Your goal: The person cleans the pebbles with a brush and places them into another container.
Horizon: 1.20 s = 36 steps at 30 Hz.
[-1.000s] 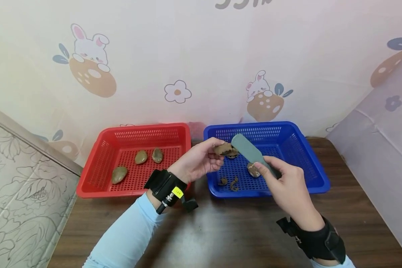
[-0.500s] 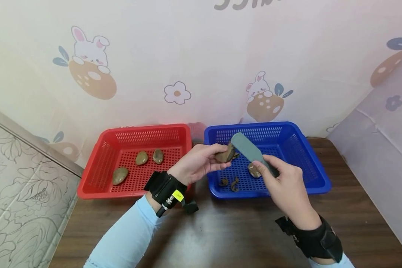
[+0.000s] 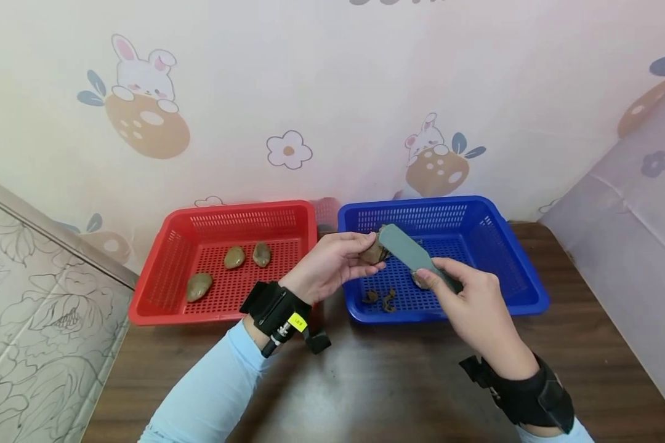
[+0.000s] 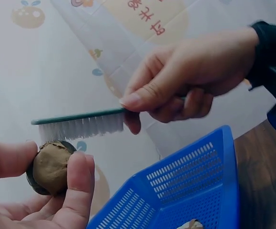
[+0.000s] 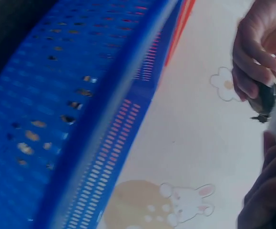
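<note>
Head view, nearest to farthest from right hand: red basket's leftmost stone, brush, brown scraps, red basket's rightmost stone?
1. Brush: gripped in the right hand.
2. Brown scraps: to its left, in the blue basket.
3. Rightmost stone: farther left, in the red basket.
4. Leftmost stone: farthest left, same basket.

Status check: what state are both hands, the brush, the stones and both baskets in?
Muddy stone: held up, partly coated brown
Brush: bristles down, at the coating's edge
Left hand: pinching the muddy stone
Right hand: gripping the brush
Three stones: lying apart
Red basket: upright, holding them
Blue basket: upright, holding a partly hidden stone and brown scraps
</note>
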### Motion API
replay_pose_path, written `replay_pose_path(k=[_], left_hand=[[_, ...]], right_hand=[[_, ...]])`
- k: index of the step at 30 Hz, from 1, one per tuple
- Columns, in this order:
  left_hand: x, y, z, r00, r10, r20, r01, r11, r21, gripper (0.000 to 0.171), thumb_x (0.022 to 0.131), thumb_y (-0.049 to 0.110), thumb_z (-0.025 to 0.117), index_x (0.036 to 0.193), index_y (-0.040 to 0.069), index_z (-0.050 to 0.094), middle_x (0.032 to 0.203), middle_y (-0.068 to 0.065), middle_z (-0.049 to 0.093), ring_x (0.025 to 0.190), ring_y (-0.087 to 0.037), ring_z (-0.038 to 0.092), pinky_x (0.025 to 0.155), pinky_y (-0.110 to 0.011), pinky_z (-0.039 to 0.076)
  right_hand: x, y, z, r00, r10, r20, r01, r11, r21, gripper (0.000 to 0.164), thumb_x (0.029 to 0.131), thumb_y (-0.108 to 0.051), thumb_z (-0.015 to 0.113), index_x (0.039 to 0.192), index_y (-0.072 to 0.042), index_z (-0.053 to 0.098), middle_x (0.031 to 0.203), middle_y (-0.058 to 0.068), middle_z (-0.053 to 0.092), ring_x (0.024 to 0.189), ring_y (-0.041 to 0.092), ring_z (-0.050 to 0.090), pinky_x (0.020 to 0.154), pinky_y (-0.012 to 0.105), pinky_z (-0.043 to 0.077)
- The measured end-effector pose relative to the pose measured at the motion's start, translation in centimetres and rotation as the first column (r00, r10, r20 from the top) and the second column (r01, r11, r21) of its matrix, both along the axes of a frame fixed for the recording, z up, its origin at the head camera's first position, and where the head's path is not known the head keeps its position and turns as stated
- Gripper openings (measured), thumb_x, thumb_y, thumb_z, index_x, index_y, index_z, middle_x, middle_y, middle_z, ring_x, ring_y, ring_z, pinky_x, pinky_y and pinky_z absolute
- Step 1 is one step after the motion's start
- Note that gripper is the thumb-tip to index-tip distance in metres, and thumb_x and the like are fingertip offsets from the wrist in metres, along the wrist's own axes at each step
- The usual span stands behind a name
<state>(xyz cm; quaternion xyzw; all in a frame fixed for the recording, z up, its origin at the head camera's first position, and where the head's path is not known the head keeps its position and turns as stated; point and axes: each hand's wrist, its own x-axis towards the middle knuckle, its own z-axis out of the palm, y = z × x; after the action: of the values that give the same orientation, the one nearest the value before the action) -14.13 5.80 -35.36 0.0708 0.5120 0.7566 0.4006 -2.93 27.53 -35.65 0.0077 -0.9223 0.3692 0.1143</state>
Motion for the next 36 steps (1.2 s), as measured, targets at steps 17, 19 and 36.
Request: replay_pose_path(k=[17, 19, 36], left_hand=[[-0.1, 0.0, -0.8, 0.995, 0.095, -0.009, -0.095, 0.995, -0.027, 0.033, 0.09, 0.031, 0.06, 0.115, 0.01, 0.066, 0.113, -0.015, 0.065, 0.096, -0.024, 0.068, 0.083, -0.028, 0.055], [-0.1, -0.1, -0.9, 0.997, 0.072, -0.002, -0.072, 0.997, -0.032, 0.034, 0.091, 0.029, 0.059, 0.117, 0.009, 0.064, 0.114, -0.015, 0.064, 0.096, -0.024, 0.068, 0.081, -0.026, 0.056], [-0.1, -0.1, -1.1, 0.994, 0.098, -0.045, -0.102, 0.992, -0.08, 0.041, 0.088, 0.04, 0.06, 0.112, 0.007, 0.062, 0.098, -0.009, 0.068, 0.078, -0.018, 0.069, 0.066, -0.022, 0.055]], right_hand=[[-0.2, -1.3, 0.1, 0.999, -0.034, -0.005, 0.035, 0.994, 0.105, 0.044, 0.09, -0.048, 0.055, 0.117, -0.014, 0.064, 0.073, 0.002, 0.062, 0.041, 0.007, 0.043, 0.035, 0.022, 0.033], [-0.5, -1.3, 0.1, 0.996, -0.072, -0.048, 0.078, 0.988, 0.132, 0.044, 0.09, -0.047, 0.055, 0.116, -0.012, 0.065, 0.073, 0.004, 0.063, 0.04, 0.008, 0.041, 0.034, 0.022, 0.031], [-0.2, -1.5, 0.4, 0.996, -0.084, 0.007, 0.083, 0.993, 0.086, 0.044, 0.09, -0.048, 0.054, 0.116, -0.014, 0.065, 0.082, 0.006, 0.067, 0.043, 0.009, 0.047, 0.035, 0.023, 0.034]])
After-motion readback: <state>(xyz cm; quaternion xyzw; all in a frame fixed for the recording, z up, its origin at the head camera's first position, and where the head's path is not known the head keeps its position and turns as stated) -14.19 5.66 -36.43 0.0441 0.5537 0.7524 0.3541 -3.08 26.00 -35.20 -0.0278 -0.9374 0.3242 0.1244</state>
